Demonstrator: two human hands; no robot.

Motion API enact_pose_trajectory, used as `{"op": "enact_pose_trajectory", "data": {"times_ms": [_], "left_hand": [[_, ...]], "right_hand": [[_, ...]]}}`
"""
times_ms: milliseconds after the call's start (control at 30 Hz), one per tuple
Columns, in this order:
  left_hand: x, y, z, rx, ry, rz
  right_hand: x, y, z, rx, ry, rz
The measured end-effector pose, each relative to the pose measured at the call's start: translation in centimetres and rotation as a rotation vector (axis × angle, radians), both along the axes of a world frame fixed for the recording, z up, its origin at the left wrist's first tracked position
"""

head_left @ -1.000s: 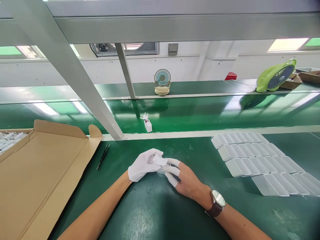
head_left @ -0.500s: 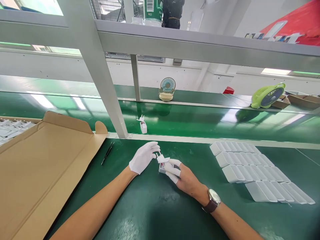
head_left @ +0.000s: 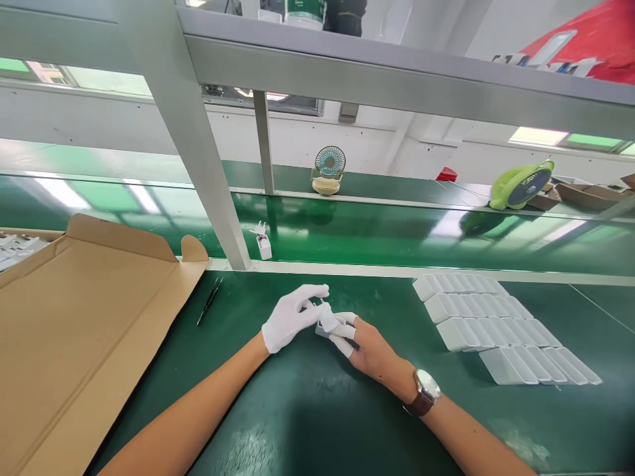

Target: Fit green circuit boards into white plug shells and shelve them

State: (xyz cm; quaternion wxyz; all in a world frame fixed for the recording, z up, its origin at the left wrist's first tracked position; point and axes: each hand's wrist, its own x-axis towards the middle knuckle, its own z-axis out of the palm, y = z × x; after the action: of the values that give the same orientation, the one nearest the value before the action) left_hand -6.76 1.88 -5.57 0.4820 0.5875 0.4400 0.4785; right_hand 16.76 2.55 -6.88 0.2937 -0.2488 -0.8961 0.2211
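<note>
My left hand [head_left: 295, 318], in a white glove, curls its fingers and thumb around a small white plug top [head_left: 327, 320] with metal pins. White finger covers are on my right hand [head_left: 370, 345], which grips a small white charger housing [head_left: 322, 330] just under the plug top. The two pieces are close together above the green table; whether they are joined is hidden by the fingers. Beyond the table's rail, another white charger [head_left: 264, 246] with its pinned top tilted off stands on a green belt [head_left: 347, 238].
Black tweezers [head_left: 210, 301] lie left of my hands, beside a large open cardboard box [head_left: 114, 317]. Rows of white trays [head_left: 496, 314] sit on the right. A grey metal post [head_left: 198, 145] and shelf beam [head_left: 372, 73] cross ahead. Two small fans stand farther back.
My left hand has moved slightly right and closed over the plug top, which has tipped toward the housing. Along the belt, the other charger has shifted left. The view has tilted a little downward.
</note>
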Motion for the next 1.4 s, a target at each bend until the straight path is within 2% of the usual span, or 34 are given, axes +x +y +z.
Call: {"op": "enact_pose_trajectory", "data": {"times_ms": [100,233,367,467,533,633,700,833,933,1067,1167,1267,1333,1400], "left_hand": [[0.7,-1.0,0.6,-0.004,0.128,0.007],[1.3,-1.3,0.8,-0.103,-0.001,0.011],[1.5,-1.2,1.1,-0.151,-0.08,-0.004],[1.4,-1.2,1.4,-0.157,-0.077,-0.024],[1.4,-1.2,1.5,-0.154,-0.072,-0.035],[1.3,-1.1,1.4,-0.145,-0.077,-0.049],[1.3,-1.1,1.3,-0.148,-0.08,-0.049],[1.2,-1.1,1.4,-0.16,-0.088,-0.046],[1.1,-1.2,1.4,-0.156,-0.095,-0.059],[1.1,-1.2,1.4,-0.148,-0.119,-0.068],[1.1,-1.0,1.3,-0.139,-0.135,-0.072],[1.2,-0.7,1.0,-0.147,-0.17,-0.025],[1.4,-0.7,0.5,-0.14,-0.162,0.052],[1.8,-0.8,0.1,-0.102,-0.051,0.126]], "right_hand": [[0.2,0.0,-0.3,-0.025,-0.001,-0.036],[0.4,-0.1,-1.1,-0.169,0.031,-0.158],[0.3,0.1,-1.4,-0.057,-0.05,-0.105],[0.2,0.2,-1.1,-0.054,-0.06,-0.072],[0.4,0.2,-1.0,-0.129,-0.011,-0.086],[0.9,0.1,-1.0,-0.32,0.091,-0.152],[1.2,0.1,-1.1,-0.349,0.094,-0.181],[1.3,0.3,-0.9,-0.162,-0.006,-0.132],[1.2,0.8,-0.1,-0.044,-0.073,-0.089],[0.8,1.7,1.7,0.062,-0.174,0.039],[0.5,2.2,2.1,0.097,-0.195,0.124],[0.1,2.5,1.1,-0.035,-0.017,0.076],[-0.2,2.5,0.2,-0.282,0.215,-0.049],[-0.4,2.4,-0.3,-0.625,0.44,-0.165]]}}
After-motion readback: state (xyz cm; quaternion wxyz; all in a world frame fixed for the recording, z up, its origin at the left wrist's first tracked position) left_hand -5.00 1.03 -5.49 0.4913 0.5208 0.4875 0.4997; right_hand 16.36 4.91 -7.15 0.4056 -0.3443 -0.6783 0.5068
